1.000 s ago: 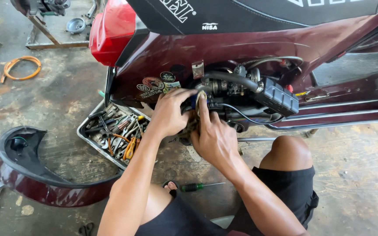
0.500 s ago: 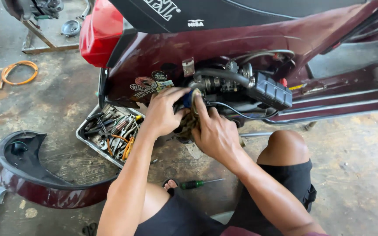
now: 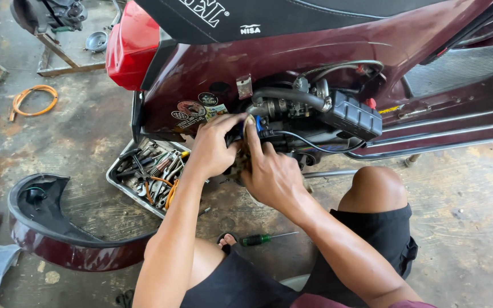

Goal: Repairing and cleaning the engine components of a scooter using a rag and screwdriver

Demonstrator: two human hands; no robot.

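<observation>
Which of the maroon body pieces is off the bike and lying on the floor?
The curved maroon panel lying on the concrete at the left, beside the tool tray; the other maroon panels are on the scooter.

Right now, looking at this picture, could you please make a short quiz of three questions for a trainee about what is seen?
1. True or false: both hands are at the opened side of the dark red scooter.
2. What lies on the floor between the person's legs?
A. hammer
B. green-handled screwdriver
C. paintbrush
3. What is in the metal tray left of the left hand?

Key:
1. True; the right hand is there too.
2. B
3. Assorted hand tools.
</observation>
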